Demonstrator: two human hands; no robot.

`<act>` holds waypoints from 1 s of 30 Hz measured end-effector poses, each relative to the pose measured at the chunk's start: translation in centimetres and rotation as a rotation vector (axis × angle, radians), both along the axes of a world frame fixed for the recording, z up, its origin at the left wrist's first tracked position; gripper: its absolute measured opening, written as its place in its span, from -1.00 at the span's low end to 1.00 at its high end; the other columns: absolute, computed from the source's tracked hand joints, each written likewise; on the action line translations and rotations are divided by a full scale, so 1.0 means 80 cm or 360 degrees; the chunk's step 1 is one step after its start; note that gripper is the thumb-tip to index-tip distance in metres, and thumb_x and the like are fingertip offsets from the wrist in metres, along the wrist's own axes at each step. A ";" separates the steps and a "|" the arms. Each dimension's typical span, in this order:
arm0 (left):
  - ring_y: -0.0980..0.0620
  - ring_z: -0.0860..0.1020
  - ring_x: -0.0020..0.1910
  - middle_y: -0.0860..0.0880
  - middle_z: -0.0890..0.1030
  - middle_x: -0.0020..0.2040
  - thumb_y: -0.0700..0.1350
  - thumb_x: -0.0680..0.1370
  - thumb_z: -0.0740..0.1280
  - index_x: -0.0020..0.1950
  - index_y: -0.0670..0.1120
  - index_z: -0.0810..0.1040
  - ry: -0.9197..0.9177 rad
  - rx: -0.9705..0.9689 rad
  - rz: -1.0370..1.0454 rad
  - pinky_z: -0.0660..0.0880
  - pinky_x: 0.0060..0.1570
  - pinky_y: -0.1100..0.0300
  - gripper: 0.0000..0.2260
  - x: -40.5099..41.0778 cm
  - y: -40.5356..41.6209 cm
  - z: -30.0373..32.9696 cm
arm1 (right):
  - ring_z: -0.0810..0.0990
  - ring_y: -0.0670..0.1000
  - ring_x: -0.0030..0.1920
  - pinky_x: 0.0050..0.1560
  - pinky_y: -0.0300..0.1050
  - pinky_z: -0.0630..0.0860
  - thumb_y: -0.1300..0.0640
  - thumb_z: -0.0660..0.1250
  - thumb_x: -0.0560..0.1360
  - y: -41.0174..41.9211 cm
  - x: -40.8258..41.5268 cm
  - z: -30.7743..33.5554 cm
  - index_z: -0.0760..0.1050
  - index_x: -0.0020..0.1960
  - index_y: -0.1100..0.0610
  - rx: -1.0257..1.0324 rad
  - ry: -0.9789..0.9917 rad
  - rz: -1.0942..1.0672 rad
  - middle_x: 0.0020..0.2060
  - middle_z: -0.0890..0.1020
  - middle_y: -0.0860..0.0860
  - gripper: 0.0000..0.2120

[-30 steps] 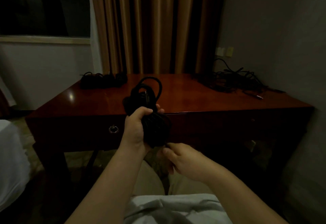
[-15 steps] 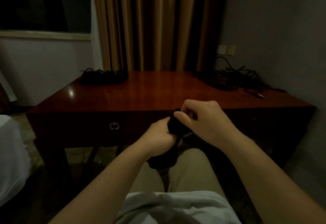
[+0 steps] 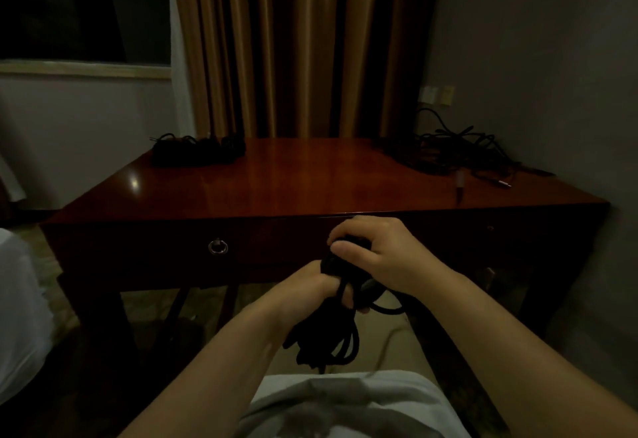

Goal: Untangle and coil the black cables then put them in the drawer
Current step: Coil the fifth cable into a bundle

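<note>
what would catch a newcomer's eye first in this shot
Front and centre, the left hand and right hand both grip a black cable bundle before the closed drawer. A loose cable tangle sprawls at the desk's far right, with neater coiled cables at far left.

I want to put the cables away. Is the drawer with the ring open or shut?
Shut. The drawer front sits flush under the desk top, ring pull hanging, no gap showing.

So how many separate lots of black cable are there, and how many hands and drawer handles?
Black cable lots: 3: coiled bundle in hands, neat pile back left, tangled heap back right
Hands: 2: left hand, right hand
Ring handles: 1
Total: 6
</note>
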State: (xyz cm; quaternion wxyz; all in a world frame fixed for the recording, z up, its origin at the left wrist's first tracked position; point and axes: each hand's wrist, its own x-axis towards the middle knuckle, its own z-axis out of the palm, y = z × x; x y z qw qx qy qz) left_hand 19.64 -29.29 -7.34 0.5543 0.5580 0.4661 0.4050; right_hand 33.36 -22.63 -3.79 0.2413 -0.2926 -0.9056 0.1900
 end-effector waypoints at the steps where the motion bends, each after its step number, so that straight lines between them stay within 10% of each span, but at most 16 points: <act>1: 0.07 0.59 -0.23 0.02 0.63 -0.26 -0.20 0.25 0.29 -0.12 -0.10 0.61 -0.0058 -0.0027 -0.0002 0.48 -0.21 0.19 -0.76 0.001 -0.001 -0.003 | 0.54 -0.14 0.00 0.09 -0.10 0.51 -0.18 0.19 0.48 -0.001 -0.002 0.000 0.59 0.07 0.05 0.0024 0.0026 -0.0024 -0.09 0.54 -0.17 -0.62; 8: -0.09 0.63 0.01 -0.10 0.67 0.00 0.02 0.34 0.45 0.17 -0.10 0.56 -0.0125 -0.0329 0.0021 0.52 0.16 -0.05 -0.56 -0.013 -0.012 -0.025 | 0.55 -0.03 -0.23 -0.19 -0.05 0.55 -0.24 0.23 0.46 -0.002 -0.006 0.002 0.60 -0.04 0.15 0.0225 -0.0094 -0.0230 -0.23 0.60 0.03 -0.54; 17: -0.03 0.60 -0.27 -0.14 0.65 -0.11 -0.13 0.32 0.37 0.14 -0.19 0.53 -0.0501 -0.0510 -0.0081 0.53 -0.32 0.16 -0.60 0.011 -0.013 -0.043 | 0.56 0.00 -0.39 -0.38 -0.09 0.51 -0.26 0.22 0.43 0.003 -0.005 0.002 0.58 -0.18 0.16 0.0180 0.0053 -0.0372 -0.39 0.58 0.06 -0.52; 23: -0.22 0.58 0.13 -0.25 0.57 0.22 0.29 0.40 0.34 0.37 -0.16 0.47 -0.1048 -0.0542 -0.0268 0.51 0.13 -0.14 -0.30 -0.012 -0.020 -0.059 | 0.55 0.01 -0.39 -0.39 -0.12 0.46 -0.22 0.23 0.46 -0.002 -0.003 -0.002 0.59 -0.17 0.17 0.0192 0.0062 -0.0368 -0.37 0.59 0.07 -0.55; 26: -0.23 0.54 0.20 -0.24 0.55 0.25 0.27 0.24 0.48 0.33 -0.13 0.47 -0.0595 -0.0509 -0.0196 0.50 0.15 -0.13 -0.22 -0.015 -0.023 -0.044 | 0.46 -0.07 -0.43 -0.42 -0.23 0.33 -0.22 0.23 0.48 -0.003 -0.005 -0.003 0.52 -0.20 0.15 0.0240 -0.0013 -0.0400 -0.41 0.53 0.01 -0.58; 30: -0.16 0.59 0.09 -0.22 0.61 0.13 -0.12 0.30 0.57 0.02 -0.12 0.59 -0.0069 -0.0480 -0.0059 0.47 0.21 -0.11 -0.66 0.005 -0.026 -0.024 | 0.45 -0.10 -0.40 -0.39 -0.24 0.36 -0.22 0.22 0.49 -0.006 -0.008 0.002 0.53 -0.17 0.15 0.0389 -0.0045 -0.0421 -0.43 0.44 -0.07 -0.58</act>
